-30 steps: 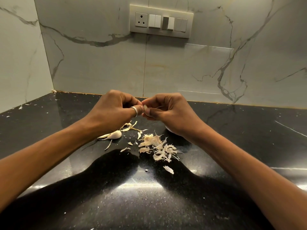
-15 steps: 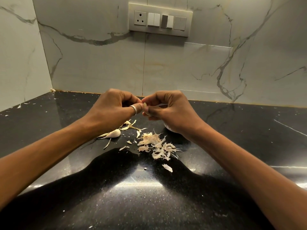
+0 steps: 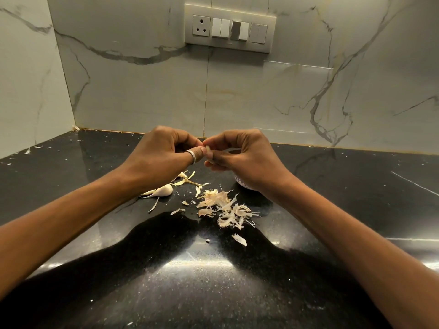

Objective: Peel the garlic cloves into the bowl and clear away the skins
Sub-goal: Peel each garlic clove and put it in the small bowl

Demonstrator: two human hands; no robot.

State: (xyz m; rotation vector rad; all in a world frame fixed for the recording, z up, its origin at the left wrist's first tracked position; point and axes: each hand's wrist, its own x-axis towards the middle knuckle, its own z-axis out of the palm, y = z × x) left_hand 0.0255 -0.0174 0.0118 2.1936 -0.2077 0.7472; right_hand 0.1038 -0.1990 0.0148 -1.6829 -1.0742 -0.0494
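My left hand and my right hand meet fingertip to fingertip above the black counter, both pinching a small pale garlic clove between them. Most of that clove is hidden by the fingers. An unpeeled garlic clove lies on the counter under my left wrist. A heap of papery garlic skins is spread on the counter below my hands. A small white bowl shows only as a sliver under my right hand.
The black speckled counter ends at a marble backsplash with a switch plate. A marble side wall closes the left. Loose skin bits and small flakes lie scattered on the counter.
Both hands stay together on the clove, shifting only slightly. Nothing on the counter has moved.
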